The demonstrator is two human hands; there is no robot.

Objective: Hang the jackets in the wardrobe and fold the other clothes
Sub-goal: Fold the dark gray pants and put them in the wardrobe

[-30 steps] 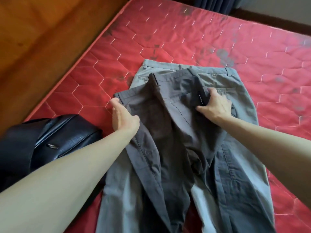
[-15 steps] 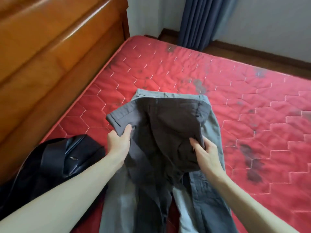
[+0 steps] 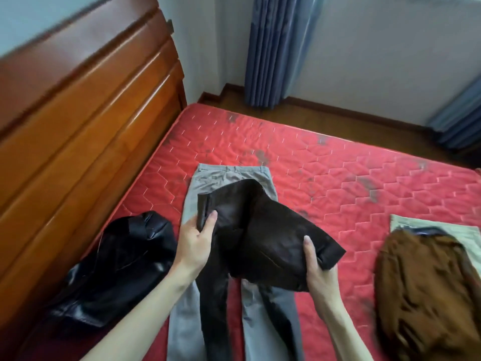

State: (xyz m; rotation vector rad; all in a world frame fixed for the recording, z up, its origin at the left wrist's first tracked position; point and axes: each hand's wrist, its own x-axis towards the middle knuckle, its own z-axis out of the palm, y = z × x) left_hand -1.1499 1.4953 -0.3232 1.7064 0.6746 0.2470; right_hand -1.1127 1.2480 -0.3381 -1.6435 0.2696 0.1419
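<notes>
Dark trousers now lifted off grey trousers, waistband gripped by left hand and right hand, two trousers, one black jacket left of left hand, one brown garment right of right hand.

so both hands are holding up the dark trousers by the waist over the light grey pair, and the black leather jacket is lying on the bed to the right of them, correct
Not quite: the black leather jacket lies to the left of the trousers, by the wooden headboard. On the right lies a brown garment. The rest holds: in the head view the left hand and right hand grip the dark trousers at the waist above the light grey pair.
</notes>
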